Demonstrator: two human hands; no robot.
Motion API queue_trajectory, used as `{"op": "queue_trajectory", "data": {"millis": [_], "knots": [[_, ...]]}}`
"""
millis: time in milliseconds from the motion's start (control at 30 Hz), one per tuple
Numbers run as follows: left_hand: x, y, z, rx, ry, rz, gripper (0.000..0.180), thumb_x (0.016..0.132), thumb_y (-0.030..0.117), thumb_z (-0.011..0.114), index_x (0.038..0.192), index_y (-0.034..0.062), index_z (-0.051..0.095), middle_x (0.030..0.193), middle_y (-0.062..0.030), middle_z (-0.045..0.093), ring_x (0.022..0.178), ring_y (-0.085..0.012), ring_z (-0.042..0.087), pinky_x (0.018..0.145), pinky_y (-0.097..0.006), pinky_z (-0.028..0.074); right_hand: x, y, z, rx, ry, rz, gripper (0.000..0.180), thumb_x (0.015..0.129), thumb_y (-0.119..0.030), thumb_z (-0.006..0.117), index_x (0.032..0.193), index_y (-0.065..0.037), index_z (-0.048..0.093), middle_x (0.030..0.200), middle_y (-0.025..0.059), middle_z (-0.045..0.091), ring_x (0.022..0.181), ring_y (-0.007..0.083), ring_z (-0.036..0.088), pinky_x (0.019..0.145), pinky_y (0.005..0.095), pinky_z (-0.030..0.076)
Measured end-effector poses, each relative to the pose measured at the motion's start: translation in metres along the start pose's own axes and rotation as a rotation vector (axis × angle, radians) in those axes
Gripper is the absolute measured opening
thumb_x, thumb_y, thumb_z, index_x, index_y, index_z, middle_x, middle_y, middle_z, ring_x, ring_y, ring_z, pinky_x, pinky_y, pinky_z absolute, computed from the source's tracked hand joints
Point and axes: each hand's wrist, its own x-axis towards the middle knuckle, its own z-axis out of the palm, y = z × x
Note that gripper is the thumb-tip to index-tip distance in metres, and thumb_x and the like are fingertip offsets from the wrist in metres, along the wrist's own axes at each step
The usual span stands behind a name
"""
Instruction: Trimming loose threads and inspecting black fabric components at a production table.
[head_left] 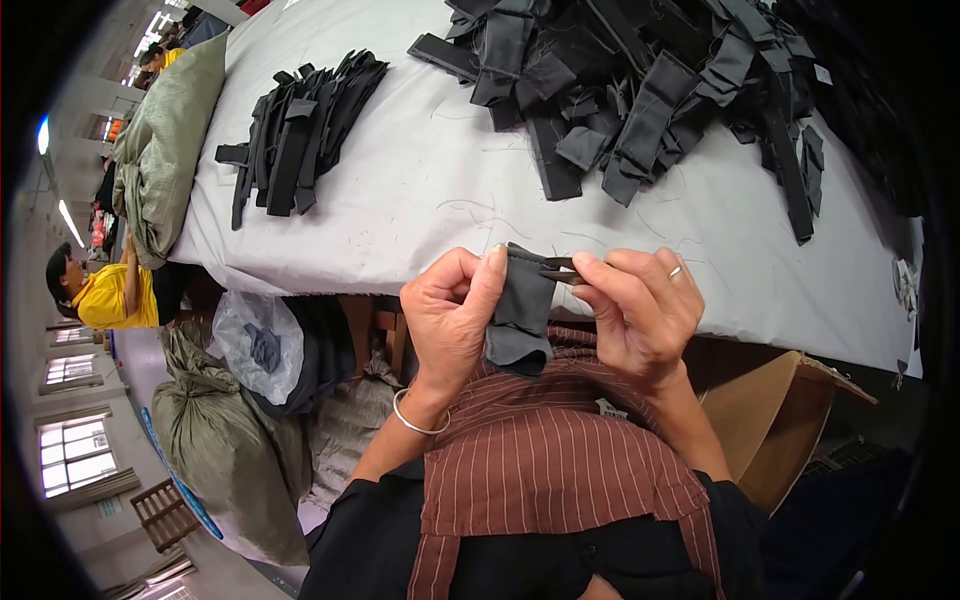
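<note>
A dark fabric piece [520,315] is being pinched near the counter [420,190] edge by the left hand [450,315], while small snips [560,270] are being clamped in the right hand [640,310] fingers — cloth, not thread, could be nicked.

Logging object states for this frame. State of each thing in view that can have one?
left hand: closed, pinching the dark fabric piece
right hand: closed on small snips at the fabric's top edge
dark fabric piece: held up, folded, hanging limp
small snips: blades at the fabric edge; open or shut unclear
neat stack of black strips: laid flat, aligned
loose heap of black strips: jumbled
cardboard box: open
</note>
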Motion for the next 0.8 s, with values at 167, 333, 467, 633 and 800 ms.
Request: {"op": "queue_trajectory", "data": {"millis": [167,333,467,633,800], "knots": [[0.000,0.000,0.000,0.000,-0.007,0.006,0.032,0.090,0.011,0.065,0.062,0.0046,0.052,0.056,0.0103,0.041,0.052,0.0013,0.028,0.045,-0.019,0.020,0.001,-0.001,0.001,-0.009,-0.012,0.006,0.021,0.072,-0.019,0.073,0.092,-0.013,0.071,0.073,-0.0011,0.057,0.055,0.0173,0.043,0.050,0.0300,0.032],[-0.001,0.002,-0.007,0.021,-0.088,-0.004,0.019,0.087,0.005,0.066,0.070,0.0018,0.057,0.063,0.0065,0.051,0.057,0.0005,0.041,0.049,-0.016,0.033,0.006,-0.002,-0.003,0.399,-0.002,0.421,0.012,0.077,-0.004,0.071,0.088,-0.006,0.069,0.074,0.0035,0.060,0.060,0.0160,0.052,0.056,0.0263,0.039],[0.006,-0.002,-0.006,-0.008,-0.182,0.196,0.008,0.080,-0.005,0.067,0.082,-0.0003,0.061,0.080,0.0000,0.060,0.074,-0.0052,0.055,0.070,-0.019,0.046,0.013,0.000,-0.014,0.600,0.020,0.641,0.014,0.083,-0.002,0.068,0.097,-0.001,0.067,0.079,0.0013,0.062,0.069,0.0061,0.052,0.062,0.0185,0.041],[0.014,-0.027,-0.013,0.007,-0.172,0.140,0.020,0.071,-0.012,0.064,0.087,-0.0007,0.061,0.089,-0.0034,0.062,0.086,-0.0117,0.059,0.086,-0.025,0.046,0.004,-0.001,-0.013,0.616,-0.222,0.688,0.018,0.081,-0.002,0.069,0.099,-0.001,0.067,0.079,0.0022,0.063,0.068,0.0076,0.053,0.062,0.0208,0.042],[0.015,-0.035,-0.012,0.025,-0.170,0.197,0.019,0.071,-0.012,0.065,0.085,-0.0004,0.060,0.087,-0.0038,0.062,0.086,-0.0113,0.059,0.085,-0.025,0.046,0.000,0.001,-0.007,0.564,-0.291,0.587,0.019,0.077,-0.002,0.070,0.095,-0.001,0.068,0.078,0.0080,0.064,0.065,0.0153,0.057,0.060,0.0265,0.046]]}}
